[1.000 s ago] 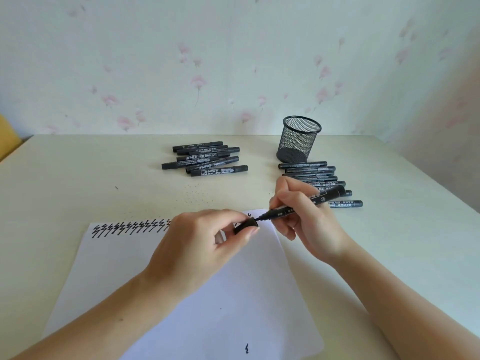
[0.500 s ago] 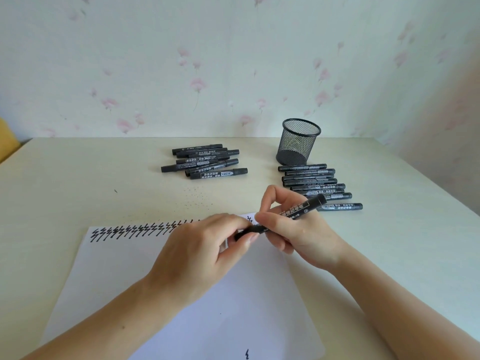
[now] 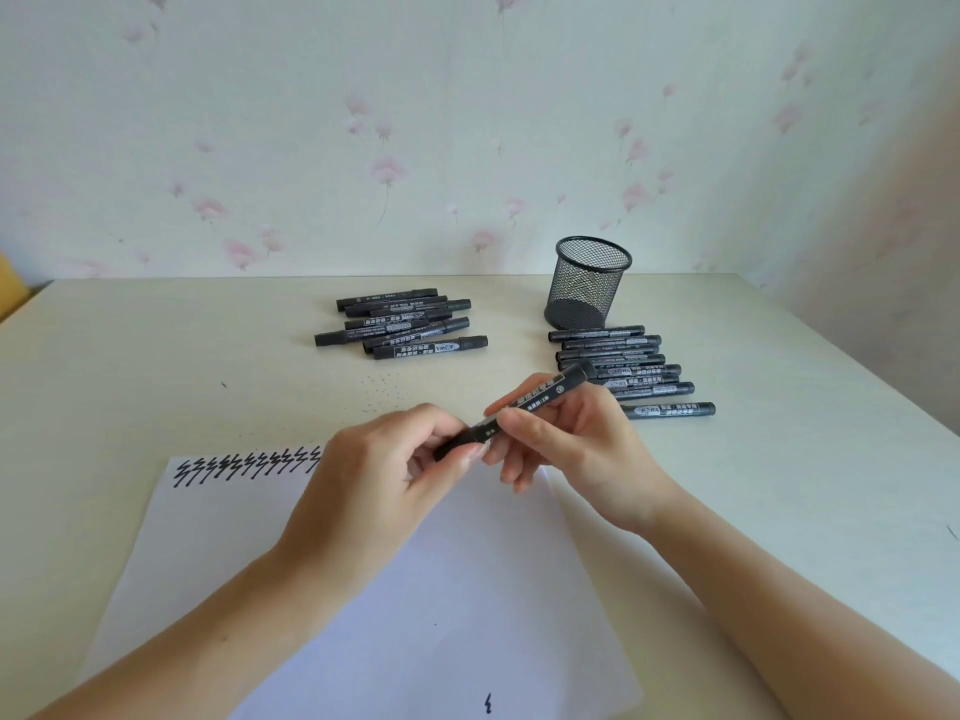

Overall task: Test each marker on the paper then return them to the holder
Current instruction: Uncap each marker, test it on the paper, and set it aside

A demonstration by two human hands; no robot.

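Observation:
A black marker hangs tilted above the white paper, its rear end pointing up and to the right. My right hand grips its barrel. My left hand pinches the cap end, which sits on the marker's tip. Black zigzag test marks run along the paper's top edge. A black mesh holder stands at the back right. One pile of markers lies at the back centre, and another pile of markers lies in front of the holder.
The cream table meets a flowered wall at the back. Small black ink specks dot the table above the paper. A single small mark sits near the paper's lower edge.
My left hand held the cap apart from the bare tip one second ago. The two hands have come together and the cap now sits on the marker.

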